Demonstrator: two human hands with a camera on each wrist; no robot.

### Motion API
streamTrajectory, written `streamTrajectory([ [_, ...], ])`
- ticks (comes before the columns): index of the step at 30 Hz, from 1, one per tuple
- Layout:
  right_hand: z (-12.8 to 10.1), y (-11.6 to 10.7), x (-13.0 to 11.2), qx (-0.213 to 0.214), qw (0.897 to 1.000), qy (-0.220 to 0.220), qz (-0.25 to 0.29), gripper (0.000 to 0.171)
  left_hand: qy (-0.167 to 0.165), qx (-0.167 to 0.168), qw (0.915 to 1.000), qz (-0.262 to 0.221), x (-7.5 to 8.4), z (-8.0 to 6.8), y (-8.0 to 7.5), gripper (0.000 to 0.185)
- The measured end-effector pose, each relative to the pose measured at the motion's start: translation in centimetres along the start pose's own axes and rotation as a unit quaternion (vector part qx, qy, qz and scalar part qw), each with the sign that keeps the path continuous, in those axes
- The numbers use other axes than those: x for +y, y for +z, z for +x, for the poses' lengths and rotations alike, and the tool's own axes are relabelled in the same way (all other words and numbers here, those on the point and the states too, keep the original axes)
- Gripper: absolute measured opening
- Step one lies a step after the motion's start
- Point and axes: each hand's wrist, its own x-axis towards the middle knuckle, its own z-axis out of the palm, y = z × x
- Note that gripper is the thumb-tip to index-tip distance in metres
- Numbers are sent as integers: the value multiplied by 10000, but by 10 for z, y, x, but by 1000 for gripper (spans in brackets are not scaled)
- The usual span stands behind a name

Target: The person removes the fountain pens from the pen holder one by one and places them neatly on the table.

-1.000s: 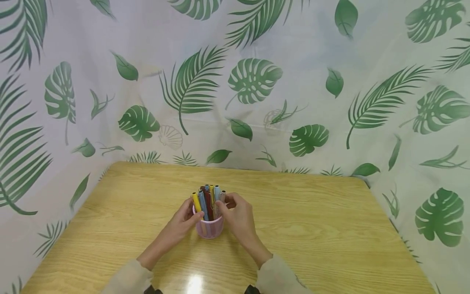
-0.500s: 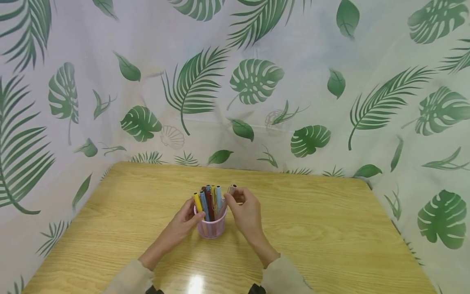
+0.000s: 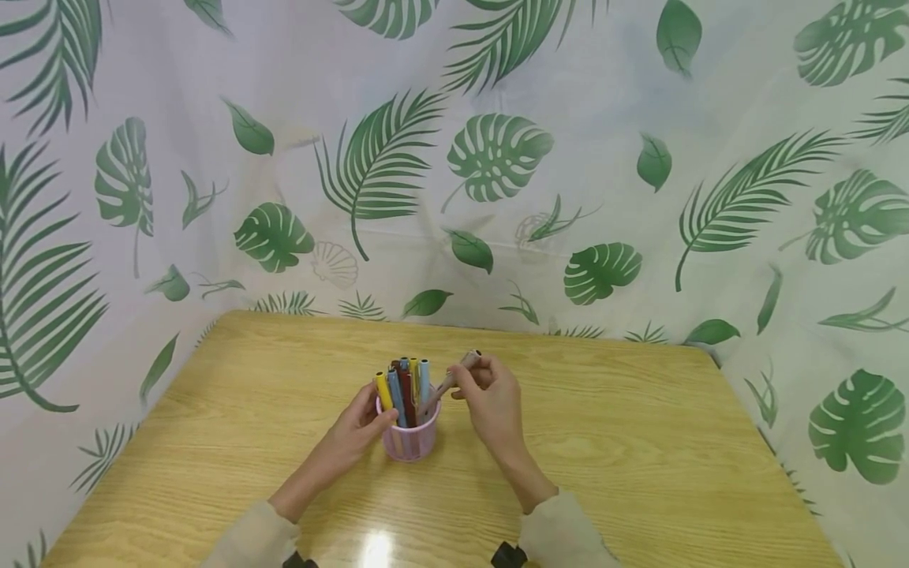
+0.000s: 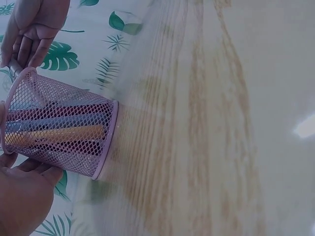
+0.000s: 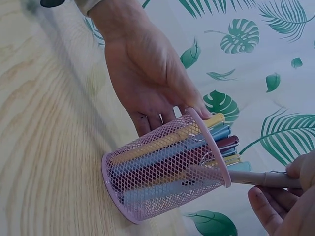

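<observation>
Pale wood-grain laminate covers the table (image 3: 639,457), glossy enough to carry a glare spot near its front edge; a curtain (image 3: 497,158) printed with green leaves encloses it on three sides. Near the middle of the table stands a pink wire-mesh cup (image 3: 407,435), cylindrical, holding yellow, blue and dark red pens (image 3: 402,386) upright. My left hand (image 3: 355,430) grips the cup's side. My right hand (image 3: 491,401) pinches a beige pen (image 3: 450,382), tilted rightward, its lower end inside the cup's rim.
</observation>
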Motion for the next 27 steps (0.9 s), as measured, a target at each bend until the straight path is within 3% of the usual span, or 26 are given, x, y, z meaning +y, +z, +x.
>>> streamTrajectory([
  [18,4,-20,-3,38,9967,220,777,18,-108,11,9999,-61,-1,1,-1,70],
  [27,6,-29,-1,50,9963,318,799,21,-90,-15,9999,-52,-1,0,-1,70],
])
